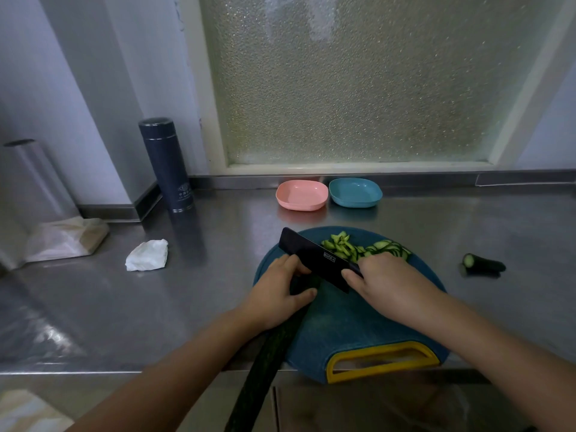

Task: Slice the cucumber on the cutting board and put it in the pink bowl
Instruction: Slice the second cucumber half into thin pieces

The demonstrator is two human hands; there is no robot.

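A long dark cucumber (pixel 268 357) lies across the left part of the round blue cutting board (pixel 352 325) and sticks out over the counter's front edge. My left hand (pixel 277 297) grips it near its cut end. My right hand (pixel 386 285) holds the handle of a black knife (pixel 314 258), whose blade stands at the cucumber's end beside my left fingers. A pile of cucumber slices (pixel 364 247) lies at the board's far side. The pink bowl (pixel 301 195) stands behind the board and holds nothing.
A blue bowl (pixel 355 192) sits right of the pink one. A cut cucumber end (pixel 483 262) lies on the steel counter to the right. On the left are a crumpled tissue (pixel 147 255), a dark flask (pixel 166 165), a film roll (pixel 37 179) and a plastic bag (pixel 67 238).
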